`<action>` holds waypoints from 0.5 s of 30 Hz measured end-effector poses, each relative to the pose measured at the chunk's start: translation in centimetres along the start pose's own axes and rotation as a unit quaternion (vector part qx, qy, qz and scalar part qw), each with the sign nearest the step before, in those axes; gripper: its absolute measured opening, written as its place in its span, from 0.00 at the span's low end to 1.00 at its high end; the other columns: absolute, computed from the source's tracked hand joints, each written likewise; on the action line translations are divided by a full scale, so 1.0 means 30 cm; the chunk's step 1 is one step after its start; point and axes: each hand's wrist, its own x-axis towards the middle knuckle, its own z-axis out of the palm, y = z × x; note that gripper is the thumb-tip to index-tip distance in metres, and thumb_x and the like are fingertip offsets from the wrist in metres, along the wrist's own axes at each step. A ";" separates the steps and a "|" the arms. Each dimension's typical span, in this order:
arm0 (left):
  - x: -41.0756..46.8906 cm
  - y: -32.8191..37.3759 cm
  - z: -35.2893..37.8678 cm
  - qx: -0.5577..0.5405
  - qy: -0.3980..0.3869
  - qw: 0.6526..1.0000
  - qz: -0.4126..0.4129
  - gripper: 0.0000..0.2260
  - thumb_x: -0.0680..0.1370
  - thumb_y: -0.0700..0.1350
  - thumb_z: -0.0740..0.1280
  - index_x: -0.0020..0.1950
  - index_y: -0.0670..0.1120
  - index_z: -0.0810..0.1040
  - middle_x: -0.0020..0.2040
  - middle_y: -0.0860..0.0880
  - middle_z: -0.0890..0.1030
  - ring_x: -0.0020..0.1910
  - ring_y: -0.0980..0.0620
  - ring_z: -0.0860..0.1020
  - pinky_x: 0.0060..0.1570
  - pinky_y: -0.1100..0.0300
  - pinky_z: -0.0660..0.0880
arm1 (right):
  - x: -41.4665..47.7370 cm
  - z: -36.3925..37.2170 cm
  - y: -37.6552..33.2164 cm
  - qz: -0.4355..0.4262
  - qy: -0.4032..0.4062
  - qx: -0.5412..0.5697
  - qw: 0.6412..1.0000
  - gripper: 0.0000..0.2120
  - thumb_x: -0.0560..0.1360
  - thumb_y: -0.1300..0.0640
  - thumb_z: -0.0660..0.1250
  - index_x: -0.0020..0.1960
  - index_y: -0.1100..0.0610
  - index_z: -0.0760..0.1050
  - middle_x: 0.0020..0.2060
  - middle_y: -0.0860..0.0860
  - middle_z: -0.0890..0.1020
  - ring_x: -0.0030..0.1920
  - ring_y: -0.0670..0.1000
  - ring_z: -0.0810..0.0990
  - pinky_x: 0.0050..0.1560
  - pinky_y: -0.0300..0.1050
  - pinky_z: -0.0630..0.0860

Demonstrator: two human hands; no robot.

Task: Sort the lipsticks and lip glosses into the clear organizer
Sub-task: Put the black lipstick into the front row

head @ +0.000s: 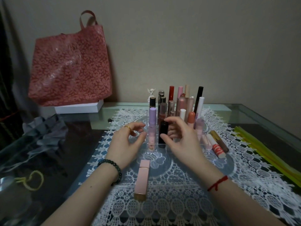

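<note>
Pinching the black lipstick (163, 133) between thumb and curled fingers, the right hand (182, 139) holds it upright in a front compartment of the clear organizer (156, 146), which stands mid-way across the lace mat (179, 193). The left hand (128, 144) grasps nothing. Its fingers are loosely bent at the organizer's 9 o'clock side, and whether they touch the wall cannot be told. A purple-capped gloss (152, 115) stands just beside the black tube, and taller tubes crowd the rows toward 12 o'clock. A pink square lipstick (141, 180) lies loose at 6 o'clock, and a red-striped tube (217, 148) lies with a few others at about 4 o'clock. The likely trouble is a knock. If the right hand lets go before the tube sits fully down, or brushes a neighbour when pulling away, the packed tubes could tip one another over. The light organizer may also skid on the lace if it is pushed unbraced.
</note>
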 end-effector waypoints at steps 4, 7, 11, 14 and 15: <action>0.000 -0.001 0.000 0.002 -0.003 1.000 -0.003 0.08 0.73 0.46 0.66 0.53 0.53 0.76 0.45 0.62 0.76 0.46 0.60 0.75 0.45 0.69 0.70 | -0.002 0.001 -0.001 -0.002 -0.005 -0.021 1.000 0.19 0.69 0.62 0.70 0.53 0.44 0.70 0.41 0.46 0.76 0.42 0.42 0.76 0.44 0.28 0.74; 0.000 -0.001 0.001 0.001 0.000 1.000 -0.004 0.08 0.73 0.46 0.66 0.53 0.53 0.76 0.45 0.61 0.76 0.46 0.60 0.75 0.44 0.68 0.70 | -0.004 0.001 -0.003 -0.005 -0.006 -0.037 0.999 0.19 0.68 0.62 0.70 0.53 0.44 0.70 0.41 0.44 0.76 0.41 0.41 0.75 0.45 0.28 0.73; -0.001 -0.006 0.000 -0.005 0.000 1.000 -0.007 0.09 0.73 0.46 0.66 0.52 0.53 0.76 0.45 0.60 0.77 0.46 0.59 0.75 0.46 0.65 0.72 | -0.003 0.000 -0.001 -0.003 -0.007 -0.044 0.999 0.19 0.68 0.62 0.71 0.52 0.45 0.71 0.40 0.44 0.77 0.41 0.40 0.75 0.45 0.27 0.73; -0.001 -0.007 -0.003 -0.009 0.002 1.000 -0.006 0.08 0.73 0.46 0.67 0.51 0.55 0.75 0.44 0.61 0.77 0.45 0.59 0.75 0.46 0.63 0.72 | -0.005 0.003 -0.001 0.006 -0.005 -0.038 0.999 0.19 0.68 0.62 0.71 0.52 0.44 0.71 0.40 0.44 0.77 0.42 0.39 0.75 0.44 0.28 0.74; 0.000 -0.007 -0.005 -0.011 0.003 1.000 -0.006 0.07 0.73 0.46 0.66 0.50 0.56 0.75 0.43 0.61 0.78 0.44 0.60 0.75 0.45 0.64 0.72 | -0.006 0.004 -0.002 0.009 -0.005 -0.040 0.999 0.19 0.68 0.61 0.71 0.52 0.44 0.71 0.40 0.43 0.77 0.42 0.39 0.75 0.43 0.29 0.74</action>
